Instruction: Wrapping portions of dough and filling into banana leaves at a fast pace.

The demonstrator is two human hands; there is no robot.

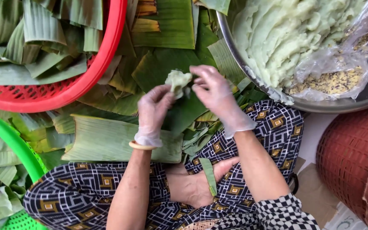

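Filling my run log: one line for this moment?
left hand: holds dough lump | right hand: pinches it | beneath: banana leaves

Dough lump [178,80]: pale green, soft, irregular, small. Held off the surface, pinched between fingers [167,91] of both gloved hands. Sits above a dark green banana leaf piece [184,108], touching its upper part. Leaf piece is flat, glossy, lying just left of the steel bowl [235,47].
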